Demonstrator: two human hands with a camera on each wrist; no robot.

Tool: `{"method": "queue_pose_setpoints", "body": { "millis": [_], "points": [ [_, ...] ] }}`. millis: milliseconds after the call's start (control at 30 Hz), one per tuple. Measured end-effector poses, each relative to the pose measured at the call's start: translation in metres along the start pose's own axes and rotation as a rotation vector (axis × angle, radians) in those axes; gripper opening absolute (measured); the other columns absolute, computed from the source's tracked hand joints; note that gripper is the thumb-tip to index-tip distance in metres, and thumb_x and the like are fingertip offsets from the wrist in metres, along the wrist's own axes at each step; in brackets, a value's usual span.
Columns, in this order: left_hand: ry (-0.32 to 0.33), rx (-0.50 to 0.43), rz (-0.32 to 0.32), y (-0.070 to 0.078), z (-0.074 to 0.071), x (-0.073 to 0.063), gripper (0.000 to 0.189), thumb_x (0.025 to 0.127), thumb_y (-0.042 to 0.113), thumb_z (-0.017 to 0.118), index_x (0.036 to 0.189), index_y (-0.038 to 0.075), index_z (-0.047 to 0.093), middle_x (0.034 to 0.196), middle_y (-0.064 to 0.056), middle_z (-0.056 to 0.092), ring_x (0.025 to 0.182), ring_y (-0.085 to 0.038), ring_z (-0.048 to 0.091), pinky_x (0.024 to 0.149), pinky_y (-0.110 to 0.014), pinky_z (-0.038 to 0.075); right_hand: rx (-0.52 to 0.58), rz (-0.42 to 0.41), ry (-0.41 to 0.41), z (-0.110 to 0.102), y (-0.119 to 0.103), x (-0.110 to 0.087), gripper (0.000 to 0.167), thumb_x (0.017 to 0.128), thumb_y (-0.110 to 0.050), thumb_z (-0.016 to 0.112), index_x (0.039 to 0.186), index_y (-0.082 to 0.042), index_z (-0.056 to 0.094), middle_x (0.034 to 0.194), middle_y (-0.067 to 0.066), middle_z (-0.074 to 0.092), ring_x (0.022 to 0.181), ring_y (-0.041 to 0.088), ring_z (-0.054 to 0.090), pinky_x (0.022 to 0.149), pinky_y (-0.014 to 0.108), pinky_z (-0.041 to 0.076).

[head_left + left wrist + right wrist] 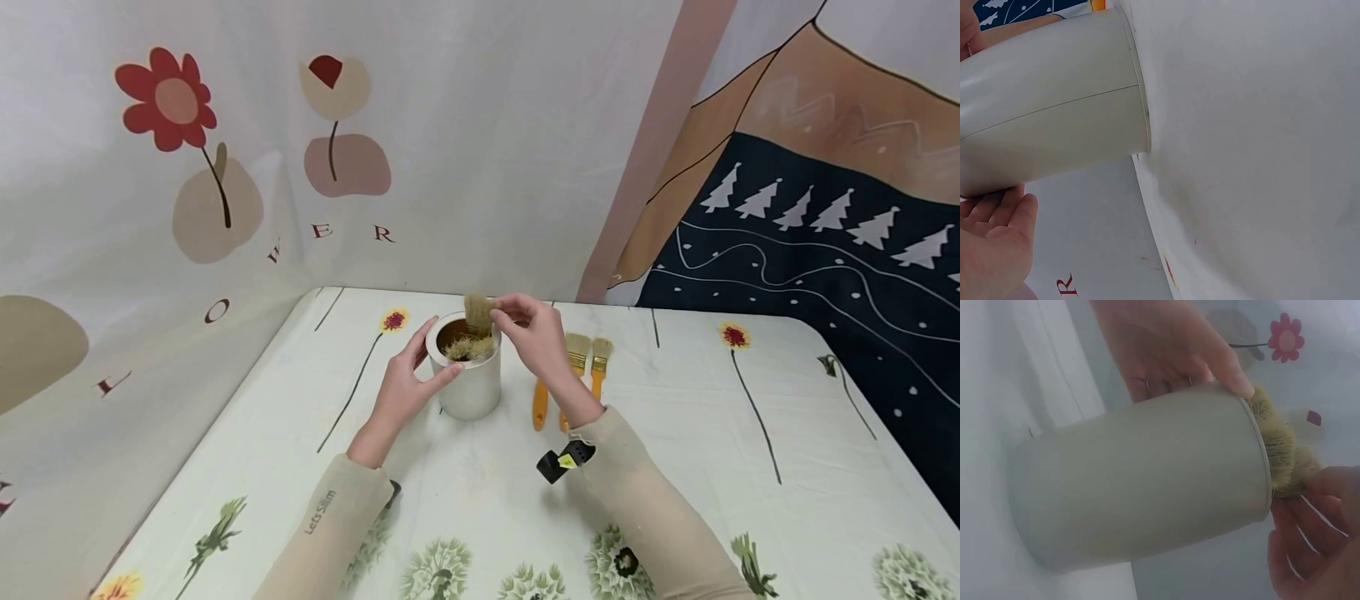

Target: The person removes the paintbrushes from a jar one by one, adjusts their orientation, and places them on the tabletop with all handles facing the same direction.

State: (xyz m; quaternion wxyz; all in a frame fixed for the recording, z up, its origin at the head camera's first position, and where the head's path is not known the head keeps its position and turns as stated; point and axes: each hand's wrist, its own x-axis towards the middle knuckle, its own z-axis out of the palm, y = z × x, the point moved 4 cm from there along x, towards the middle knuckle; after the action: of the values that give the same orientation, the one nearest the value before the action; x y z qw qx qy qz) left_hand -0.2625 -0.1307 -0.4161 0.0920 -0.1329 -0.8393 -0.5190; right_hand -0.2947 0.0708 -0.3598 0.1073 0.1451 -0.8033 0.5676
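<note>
A white cylindrical container (pixel 471 395) stands on the table, with several pale bristle heads (pixel 465 348) pointing up inside it. My left hand (pixel 401 385) holds its left side, the thumb near the front of the rim and the fingers round the far side. At the rim's right side my right hand (pixel 538 337) pinches a paintbrush (pixel 477 312) by its pale bristle head, which rises above the opening. In the right wrist view the bristles (pixel 1279 450) stick out past the rim, right at the fingertips. The container's wall hides this brush's handle.
Paintbrushes (pixel 599 367) with orange handles lie on the table right of the container, partly hidden by my right wrist. A flower-printed cloth (pixel 450 467) covers the table. Behind it hangs a printed fabric wall (pixel 480 150).
</note>
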Motion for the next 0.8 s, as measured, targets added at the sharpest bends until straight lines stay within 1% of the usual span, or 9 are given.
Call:
{"method": "queue_pose_setpoints", "body": {
  "millis": [133, 300, 367, 567, 633, 700, 800],
  "points": [
    [0.004, -0.003, -0.001, -0.001, 0.001, 0.001, 0.081, 0.089, 0.022, 0.075, 0.156, 0.01, 0.032, 0.155, -0.016, 0.044, 0.143, -0.035, 0.044, 0.119, -0.049, 0.038, 0.034, -0.033, 0.032, -0.004, -0.008, 0.001, 0.017, 0.096, -0.013, 0.066, 0.108, -0.002, 0.071, 0.101, 0.017, 0.074, 0.092, 0.029, 0.071, 0.087, 0.036, 0.062],
    [0.005, 0.0, -0.013, -0.001, 0.001, 0.001, 0.08, 0.09, 0.023, 0.075, 0.156, 0.01, 0.033, 0.155, -0.015, 0.044, 0.143, -0.033, 0.045, 0.119, -0.048, 0.038, 0.134, -0.075, 0.07, -0.012, -0.021, 0.004, 0.017, 0.096, -0.007, 0.064, 0.108, 0.003, 0.069, 0.102, 0.022, 0.07, 0.093, 0.033, 0.072, 0.083, 0.031, 0.064],
    [0.007, 0.002, -0.015, 0.0, 0.0, 0.001, 0.08, 0.089, 0.024, 0.075, 0.156, 0.011, 0.033, 0.155, -0.014, 0.044, 0.143, -0.033, 0.045, 0.119, -0.048, 0.039, 0.17, -0.085, 0.088, -0.017, -0.026, 0.005, 0.017, 0.096, -0.005, 0.064, 0.109, 0.004, 0.068, 0.102, 0.022, 0.069, 0.093, 0.029, 0.072, 0.083, 0.028, 0.064],
    [0.007, 0.009, -0.027, 0.001, 0.0, 0.001, 0.081, 0.089, 0.024, 0.076, 0.156, 0.013, 0.033, 0.156, -0.014, 0.043, 0.143, -0.032, 0.045, 0.119, -0.046, 0.039, 0.253, -0.128, 0.137, -0.032, -0.041, 0.005, 0.018, 0.096, -0.004, 0.063, 0.11, 0.007, 0.066, 0.103, 0.022, 0.067, 0.087, 0.006, 0.069, 0.083, 0.026, 0.063],
    [0.004, 0.01, -0.026, 0.0, 0.001, 0.001, 0.081, 0.089, 0.024, 0.076, 0.156, 0.012, 0.033, 0.156, -0.015, 0.043, 0.143, -0.032, 0.044, 0.119, -0.047, 0.039, 0.278, -0.145, 0.155, -0.038, -0.046, 0.005, 0.018, 0.096, -0.003, 0.063, 0.11, 0.008, 0.066, 0.103, 0.02, 0.067, 0.087, 0.003, 0.069, 0.083, 0.026, 0.063],
    [0.003, 0.008, -0.026, 0.0, 0.001, 0.001, 0.081, 0.089, 0.024, 0.076, 0.157, 0.012, 0.032, 0.156, -0.015, 0.043, 0.143, -0.032, 0.044, 0.119, -0.047, 0.039, 0.299, -0.158, 0.175, -0.045, -0.05, 0.006, 0.018, 0.096, -0.003, 0.063, 0.11, 0.009, 0.065, 0.103, 0.017, 0.067, 0.088, 0.003, 0.069, 0.082, 0.027, 0.063],
    [0.001, 0.004, -0.026, -0.001, 0.001, 0.001, 0.081, 0.089, 0.024, 0.075, 0.157, 0.011, 0.032, 0.157, -0.014, 0.043, 0.143, -0.032, 0.044, 0.119, -0.047, 0.038, 0.323, -0.173, 0.204, -0.054, -0.055, 0.006, 0.019, 0.096, -0.004, 0.063, 0.111, 0.008, 0.065, 0.1, 0.006, 0.069, 0.09, 0.004, 0.071, 0.082, 0.027, 0.063]
  ]
}}
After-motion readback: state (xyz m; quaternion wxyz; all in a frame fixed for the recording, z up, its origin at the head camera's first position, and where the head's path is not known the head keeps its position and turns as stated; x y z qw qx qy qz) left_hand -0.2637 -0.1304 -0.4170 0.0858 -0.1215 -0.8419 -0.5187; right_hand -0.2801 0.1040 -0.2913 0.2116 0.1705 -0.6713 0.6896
